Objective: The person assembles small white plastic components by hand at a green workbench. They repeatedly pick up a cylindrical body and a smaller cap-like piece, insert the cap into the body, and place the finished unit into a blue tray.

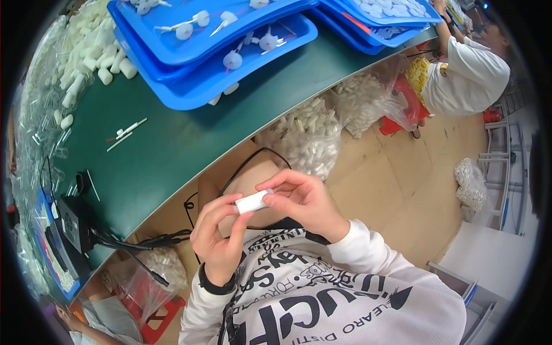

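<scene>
A short white cylinder (251, 203) is held level above my lap, pinched at both ends. My left hand (221, 233) grips its left end between thumb and fingertips. The thumb and fingers of my right hand (305, 202) close on its right end, where a paler rim shows. Whether anything sits inside the cylinder I cannot tell. To the left on the green table (167, 164) lie thin white sticks (126, 135) with a small red bit.
Stacked blue trays (190, 95) with white round parts stand at the back. White foam-like pieces (106, 63) and clear tubes (34, 121) heap at the far left. A black device (72, 227) trails cables. Filled bags (307, 135) sit beside the table; a co-worker (468, 75) is at right.
</scene>
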{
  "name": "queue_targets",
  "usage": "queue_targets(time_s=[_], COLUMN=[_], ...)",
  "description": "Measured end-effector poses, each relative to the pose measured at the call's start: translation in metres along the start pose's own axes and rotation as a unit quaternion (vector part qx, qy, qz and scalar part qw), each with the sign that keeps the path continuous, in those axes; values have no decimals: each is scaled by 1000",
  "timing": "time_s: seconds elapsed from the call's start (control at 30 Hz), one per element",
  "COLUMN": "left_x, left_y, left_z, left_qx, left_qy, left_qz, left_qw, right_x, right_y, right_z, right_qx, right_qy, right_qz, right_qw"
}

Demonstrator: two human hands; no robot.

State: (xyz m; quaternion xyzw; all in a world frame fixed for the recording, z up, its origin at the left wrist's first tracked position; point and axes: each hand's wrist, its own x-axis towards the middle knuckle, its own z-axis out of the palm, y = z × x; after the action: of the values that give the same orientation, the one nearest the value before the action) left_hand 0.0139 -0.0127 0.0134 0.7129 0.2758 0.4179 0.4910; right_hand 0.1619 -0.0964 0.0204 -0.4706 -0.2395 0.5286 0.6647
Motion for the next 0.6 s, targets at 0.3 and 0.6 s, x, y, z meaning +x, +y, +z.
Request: queue_targets(time_s=[0.3,0.6], left_x=[34,165], left_y=[96,128], left_z=[-106,-207], left_qx=[165,425], left_qy=[-384,-79], left_qz=[-77,-175], left_qw=[905,885], right_x=[89,145], right_y=[43,127], right_z=[-197,-296], right_qx=[-547,-680], right_qy=[180,296], right_qz=[2,24], right_qw=[818,671])
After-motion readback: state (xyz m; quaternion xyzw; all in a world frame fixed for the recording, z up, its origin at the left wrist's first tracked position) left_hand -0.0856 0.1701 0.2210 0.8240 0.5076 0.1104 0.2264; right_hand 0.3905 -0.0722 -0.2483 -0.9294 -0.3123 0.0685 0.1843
